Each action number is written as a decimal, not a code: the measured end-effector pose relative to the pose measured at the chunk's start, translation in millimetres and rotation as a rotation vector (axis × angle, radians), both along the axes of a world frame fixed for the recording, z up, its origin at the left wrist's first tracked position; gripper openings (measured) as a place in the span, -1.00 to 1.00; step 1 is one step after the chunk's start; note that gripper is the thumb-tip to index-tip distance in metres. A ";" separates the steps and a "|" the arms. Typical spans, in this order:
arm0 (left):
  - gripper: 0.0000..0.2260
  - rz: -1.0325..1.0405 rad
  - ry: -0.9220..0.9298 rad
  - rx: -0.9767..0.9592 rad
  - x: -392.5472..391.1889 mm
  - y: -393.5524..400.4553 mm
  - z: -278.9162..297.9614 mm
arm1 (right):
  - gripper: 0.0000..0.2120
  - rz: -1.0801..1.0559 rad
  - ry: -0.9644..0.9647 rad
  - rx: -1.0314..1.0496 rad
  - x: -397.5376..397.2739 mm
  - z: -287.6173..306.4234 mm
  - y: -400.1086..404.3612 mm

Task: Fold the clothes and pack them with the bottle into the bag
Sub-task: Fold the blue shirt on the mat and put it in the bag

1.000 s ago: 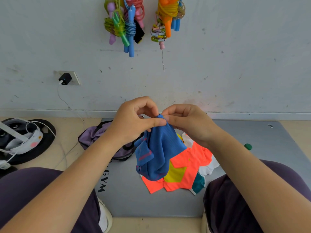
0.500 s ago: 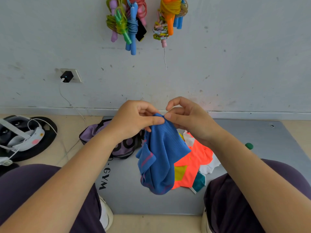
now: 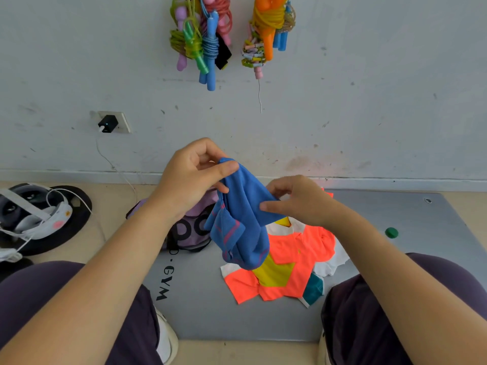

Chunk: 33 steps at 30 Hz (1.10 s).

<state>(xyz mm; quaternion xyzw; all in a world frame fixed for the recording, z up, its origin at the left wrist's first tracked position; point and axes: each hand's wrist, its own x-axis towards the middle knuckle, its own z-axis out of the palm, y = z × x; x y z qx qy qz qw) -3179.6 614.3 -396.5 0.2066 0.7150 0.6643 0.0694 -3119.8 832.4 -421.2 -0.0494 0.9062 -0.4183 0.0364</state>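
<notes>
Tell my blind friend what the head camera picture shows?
Two hands hold up a blue shirt: the left hand pinches its top, the right hand grips its side. Below lie an orange shirt on a grey mat.

Scuffed grey wall [image 3: 369, 101], beige floor [image 3: 110, 233]

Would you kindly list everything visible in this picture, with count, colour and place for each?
blue garment: one, blue with pink stripes, held up above the mat
orange garment: one, neon orange, yellow, white and teal, lying on the mat
bag: one, lilac and black, at the mat's left edge
green cap: one, green, on the mat's right side
mat: one, grey, on the floor
skipping ropes: two bunches, mixed colours, hanging on the wall
charger: one, black, in the wall socket
headset: one, white and grey, on the floor, left
left hand: pinches the blue garment's top
right hand: pinches its right edge
</notes>
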 end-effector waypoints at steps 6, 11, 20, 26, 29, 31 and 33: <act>-0.85 0.100 -0.065 0.060 -15.6 -13.8 -5.0 | -0.91 -0.261 0.069 0.176 -7.8 10.8 37.1; -0.85 0.155 -0.030 -0.151 -25.5 -24.0 -15.3 | -0.76 -0.340 0.171 0.120 -4.1 20.8 49.4; -0.85 0.147 -0.049 -0.160 -26.5 -22.6 -22.2 | -0.72 -0.350 0.280 0.124 -2.3 22.0 49.2; -0.83 0.126 -0.080 -0.199 -23.4 -15.9 -31.1 | -0.84 -0.310 0.230 -0.016 2.9 27.4 46.1; -0.83 0.093 -0.069 -0.285 -18.7 -11.1 -37.2 | -0.90 -0.306 0.184 -0.171 5.5 27.3 46.2; -0.83 0.072 -0.078 -0.232 -18.1 -10.6 -34.8 | -0.88 -0.265 0.142 -0.236 7.0 26.5 49.9; -0.84 0.028 -0.160 -0.130 -17.3 -11.1 -29.8 | -0.85 -0.221 0.076 -0.344 8.6 27.1 52.4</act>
